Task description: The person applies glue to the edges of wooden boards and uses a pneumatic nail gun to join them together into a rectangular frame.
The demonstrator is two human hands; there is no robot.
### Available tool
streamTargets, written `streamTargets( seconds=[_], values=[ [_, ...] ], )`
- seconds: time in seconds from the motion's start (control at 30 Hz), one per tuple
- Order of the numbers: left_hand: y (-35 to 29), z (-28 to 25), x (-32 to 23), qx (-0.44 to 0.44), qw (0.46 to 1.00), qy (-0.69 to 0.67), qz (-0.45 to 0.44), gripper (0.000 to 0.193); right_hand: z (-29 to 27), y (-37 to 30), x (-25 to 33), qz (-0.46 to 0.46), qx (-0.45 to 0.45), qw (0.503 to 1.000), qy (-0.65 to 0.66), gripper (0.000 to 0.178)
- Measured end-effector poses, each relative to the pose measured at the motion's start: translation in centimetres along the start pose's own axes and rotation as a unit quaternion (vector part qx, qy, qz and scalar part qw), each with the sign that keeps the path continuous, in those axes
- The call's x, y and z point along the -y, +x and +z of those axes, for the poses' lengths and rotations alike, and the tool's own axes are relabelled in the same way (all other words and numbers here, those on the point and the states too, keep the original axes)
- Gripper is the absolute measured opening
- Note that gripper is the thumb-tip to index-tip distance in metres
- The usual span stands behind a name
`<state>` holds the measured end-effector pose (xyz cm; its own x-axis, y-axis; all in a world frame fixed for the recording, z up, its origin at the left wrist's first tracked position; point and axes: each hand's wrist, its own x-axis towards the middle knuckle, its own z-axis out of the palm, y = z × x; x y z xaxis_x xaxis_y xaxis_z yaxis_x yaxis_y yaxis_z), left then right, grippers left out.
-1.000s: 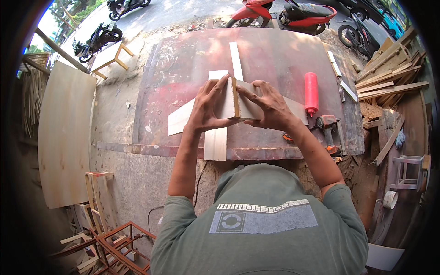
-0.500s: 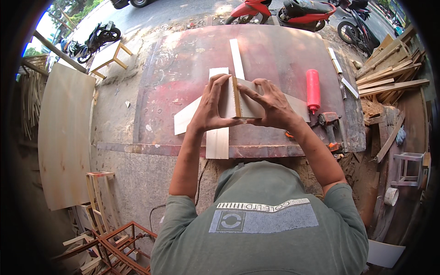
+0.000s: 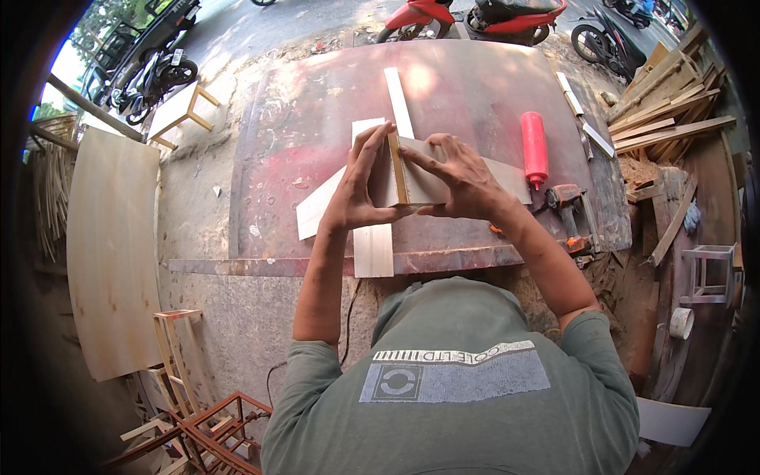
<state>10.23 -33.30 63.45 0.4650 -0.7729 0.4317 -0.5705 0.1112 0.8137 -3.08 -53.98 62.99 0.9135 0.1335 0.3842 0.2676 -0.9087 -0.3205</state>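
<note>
Between my two hands stands a pale wooden piece [image 3: 400, 170] with a yellowish-brown edge facing up. My left hand [image 3: 356, 178] is curled against its left side, fingertips at the top and thumb at the near end. My right hand [image 3: 467, 180] grips the right side, with its index finger laid along the face near the brown edge. Beneath lie a pale board [image 3: 373, 252] reaching past the table's near edge, an angled board [image 3: 320, 210] to the left and another board [image 3: 511, 179] to the right. How these join is hidden by my hands.
A stained reddish table [image 3: 459, 79] carries a white strip [image 3: 400, 103], a red squeeze bottle [image 3: 534, 150] and a cordless drill [image 3: 565, 207]. Scrap wood [image 3: 673, 119] is piled at right. A large plywood sheet [image 3: 111, 253] leans at left. Motorcycles [image 3: 507, 20] stand beyond.
The whole view has shifted slightly. My hands keep the same hold on the wooden piece. A dark vehicle has come into sight at the upper left.
</note>
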Motion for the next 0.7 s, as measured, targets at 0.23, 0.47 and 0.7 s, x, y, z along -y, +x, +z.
streamTargets(
  seconds=[0.23,0.47,0.7],
  values=[
    [-0.12,-0.03,0.23,0.002,0.999,0.032,-0.008,0.120,-0.06,0.12,0.03,-0.003,-0.004,1.000,0.002,0.116],
    [-0.18,0.23,0.49,-0.011,0.998,0.052,0.011,0.117,-0.15,0.22,0.16,0.001,0.001,1.000,0.005,0.114],
    [0.08,0.09,0.58,-0.012,0.999,0.039,0.011,0.118,0.06,0.42,-0.15,0.006,0.001,1.000,0.005,0.110]
  ],
)
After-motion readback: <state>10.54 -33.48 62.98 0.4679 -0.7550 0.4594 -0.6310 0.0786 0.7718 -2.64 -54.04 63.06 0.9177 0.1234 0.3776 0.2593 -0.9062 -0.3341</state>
